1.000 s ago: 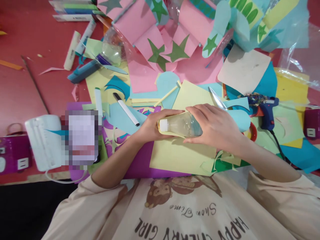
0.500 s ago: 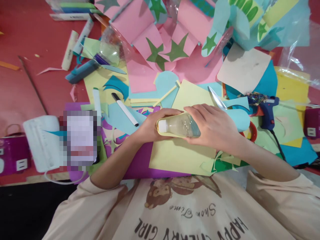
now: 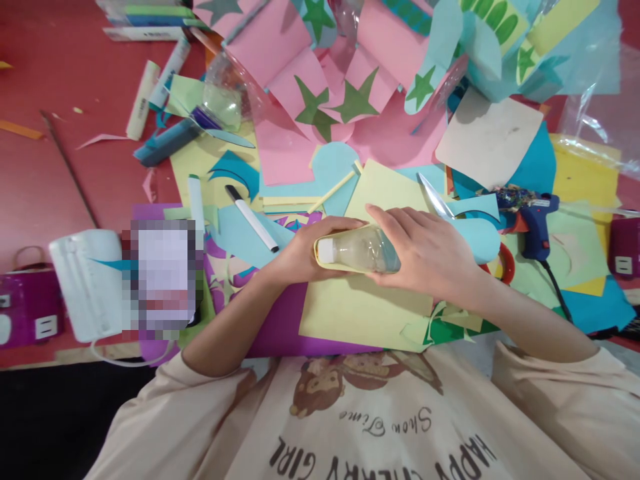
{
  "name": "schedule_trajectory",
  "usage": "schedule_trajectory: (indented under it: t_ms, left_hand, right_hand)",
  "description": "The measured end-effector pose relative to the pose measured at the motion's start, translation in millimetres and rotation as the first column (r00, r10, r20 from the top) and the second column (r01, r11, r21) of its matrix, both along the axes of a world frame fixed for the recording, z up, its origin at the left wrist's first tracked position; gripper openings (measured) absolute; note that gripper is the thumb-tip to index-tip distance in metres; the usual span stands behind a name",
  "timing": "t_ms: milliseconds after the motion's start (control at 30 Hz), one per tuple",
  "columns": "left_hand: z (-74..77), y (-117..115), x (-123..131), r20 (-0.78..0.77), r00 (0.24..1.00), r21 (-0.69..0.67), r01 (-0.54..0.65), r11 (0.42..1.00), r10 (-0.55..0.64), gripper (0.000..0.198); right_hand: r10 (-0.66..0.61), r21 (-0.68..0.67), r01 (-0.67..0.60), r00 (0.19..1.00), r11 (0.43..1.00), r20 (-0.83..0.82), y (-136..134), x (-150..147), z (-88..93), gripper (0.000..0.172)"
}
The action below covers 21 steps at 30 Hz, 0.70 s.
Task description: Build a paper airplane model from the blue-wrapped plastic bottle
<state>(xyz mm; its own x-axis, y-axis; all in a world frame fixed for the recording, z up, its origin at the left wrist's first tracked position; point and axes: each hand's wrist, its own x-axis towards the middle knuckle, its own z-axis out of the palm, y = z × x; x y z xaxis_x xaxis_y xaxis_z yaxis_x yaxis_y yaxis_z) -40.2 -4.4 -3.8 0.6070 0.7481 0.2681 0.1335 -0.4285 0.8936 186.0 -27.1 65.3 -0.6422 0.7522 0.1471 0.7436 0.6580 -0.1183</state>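
Fingers (image 3: pixel 393 225) of the right hand (image 3: pixel 435 250) curl over the base end of a clear bottle (image 3: pixel 357 251), gripping it above a pale yellow sheet (image 3: pixel 365 313). At nine o'clock, the left hand (image 3: pixel 303 250) clasps the end with the white cap (image 3: pixel 326 251) — a yellow strip (image 3: pixel 343 269) borders the bottle, though its far edge is hard to make out. Scissors (image 3: pixel 434 195) lie at two o'clock, a glue gun (image 3: pixel 537 223) at three — a marker (image 3: pixel 251 219) towards ten.

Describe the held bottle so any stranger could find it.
On the red table, find the pale yellow paper before the shirt. Over it, the left hand and right hand hold the clear bottle. Its white cap distinguishes it from surrounding papers.
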Motion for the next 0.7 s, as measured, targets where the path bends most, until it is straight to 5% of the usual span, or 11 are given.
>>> schedule_trajectory:
  t_ms: [167, 467, 700]
  left_hand:
    - [1.3, 0.6, 0.0, -0.019, 1.000, -0.027, 0.002, 1.000, -0.002, 0.063]
    - [-10.7, 2.4, 3.3, 0.153, 0.987, -0.026, 0.047, 0.999, -0.042, 0.091]
    - [-16.6, 9.8, -0.5, 0.106, 0.991, 0.138, -0.091, 0.986, 0.076, 0.099]
  right_hand:
    - [0.007, -0.023, -0.007, 1.000, 1.000, 0.005, 0.5, -0.1, 0.8, 0.051]
    - [-0.024, -0.065, 0.025, 1.000, 0.998, 0.009, 3.1, 0.2, 2.8, 0.050]
    - [-0.106, -0.056, 0.106, 0.994, 0.993, 0.007, 0.9, 4.1, 7.6, 0.052]
